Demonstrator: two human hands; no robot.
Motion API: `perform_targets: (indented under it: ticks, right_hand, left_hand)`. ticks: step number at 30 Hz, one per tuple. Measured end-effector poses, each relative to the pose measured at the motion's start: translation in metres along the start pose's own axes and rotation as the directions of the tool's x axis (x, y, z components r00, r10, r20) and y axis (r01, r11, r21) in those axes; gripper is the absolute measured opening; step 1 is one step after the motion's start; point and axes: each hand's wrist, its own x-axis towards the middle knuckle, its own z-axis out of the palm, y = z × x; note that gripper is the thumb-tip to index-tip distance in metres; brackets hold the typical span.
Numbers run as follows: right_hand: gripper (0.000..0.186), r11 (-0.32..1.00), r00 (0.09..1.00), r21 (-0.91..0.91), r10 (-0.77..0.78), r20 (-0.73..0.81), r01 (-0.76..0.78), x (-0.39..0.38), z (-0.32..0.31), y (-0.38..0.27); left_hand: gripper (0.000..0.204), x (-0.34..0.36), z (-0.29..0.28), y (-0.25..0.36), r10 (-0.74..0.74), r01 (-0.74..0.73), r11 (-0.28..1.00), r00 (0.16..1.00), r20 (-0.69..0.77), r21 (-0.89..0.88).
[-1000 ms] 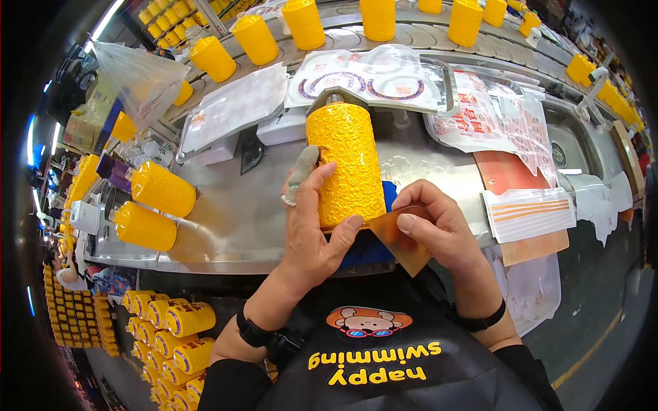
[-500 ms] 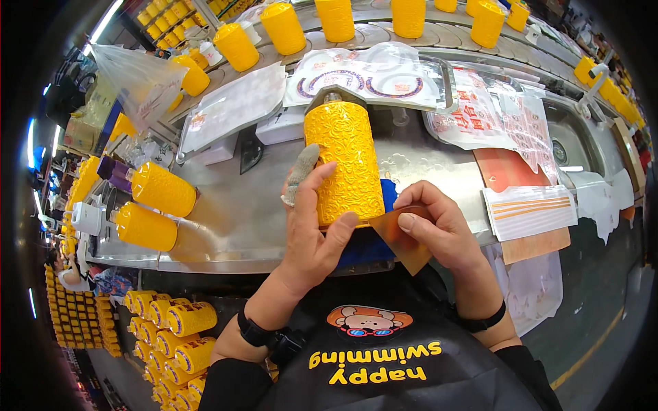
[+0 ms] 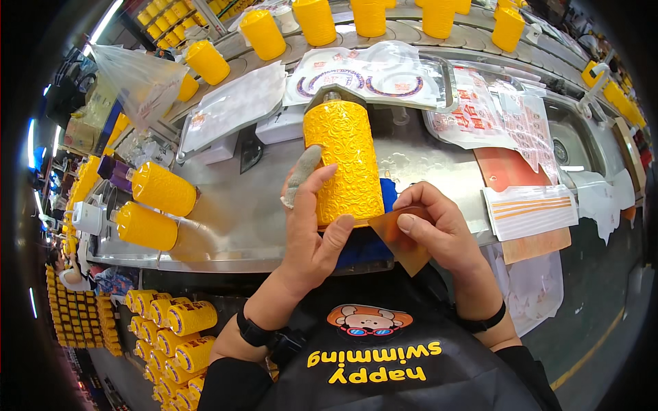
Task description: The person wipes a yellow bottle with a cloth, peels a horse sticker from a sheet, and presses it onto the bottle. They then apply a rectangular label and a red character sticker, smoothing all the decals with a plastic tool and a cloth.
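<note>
Two bottles (image 3: 163, 188) sit on the workbench (image 3: 439, 164) left of the held bottle (image 3: 343, 157); label sheets (image 3: 469, 113) lie to its right; a conveyor (image 3: 469, 35) behind carries more bottles (image 3: 437, 17).

Translucent plastic bag (image 3: 137, 81), steel sink (image 3: 579, 145), white jug (image 3: 87, 218)

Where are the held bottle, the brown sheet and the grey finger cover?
Held bottle (image 3: 348, 161), head view: embossed side.
Brown sheet (image 3: 402, 244), head view: flat face.
Grey finger cover (image 3: 302, 172), head view: middle.
</note>
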Motion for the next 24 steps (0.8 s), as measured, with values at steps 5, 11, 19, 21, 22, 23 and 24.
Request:
perform_targets:
  ticks: [5, 11, 19, 21, 22, 23, 24]
  right_hand:
    - [0.014, 1.0, 1.0, 0.01, 0.007, 0.0, -0.007, -0.001, -0.002, 0.002]
    - [0.013, 1.0, 0.999, 0.008, 0.002, -0.037, -0.002, 0.001, -0.001, 0.003]
    - [0.014, 1.0, 0.999, 0.009, -0.021, -0.049, 0.022, -0.001, -0.004, 0.006]
    - [0.014, 1.0, 0.996, 0.02, -0.019, -0.084, 0.021, -0.002, -0.007, 0.007]
    - [0.015, 1.0, 0.996, 0.016, -0.011, -0.083, 0.012, -0.003, -0.008, 0.008]
    - [0.015, 1.0, 0.995, 0.01, 0.012, -0.095, -0.011, -0.004, -0.01, 0.008]
    - [0.015, 1.0, 0.996, 0.014, -0.004, -0.086, 0.005, -0.004, -0.011, 0.009]
  left_hand:
    - [0.057, -0.003, 0.0, -0.003, 0.031, -0.031, 0.995, 1.0, -0.003, 0.098]
    - [0.057, -0.004, -0.003, -0.005, -0.028, 0.026, 0.999, 0.998, -0.053, -0.032]
    - [0.037, -0.01, -0.014, -0.004, 0.239, -0.208, 0.943, 0.966, -0.094, 0.259]
    - [0.024, -0.013, -0.02, -0.003, 0.525, -0.504, 0.75, 0.847, 0.079, 0.427]
    - [0.024, -0.014, -0.019, -0.003, 0.526, -0.523, 0.752, 0.843, 0.113, 0.4]
    - [0.024, -0.013, -0.019, -0.003, 0.52, -0.521, 0.754, 0.845, 0.119, 0.4]
    - [0.025, -0.012, -0.018, -0.003, 0.552, -0.553, 0.714, 0.822, 0.141, 0.429]
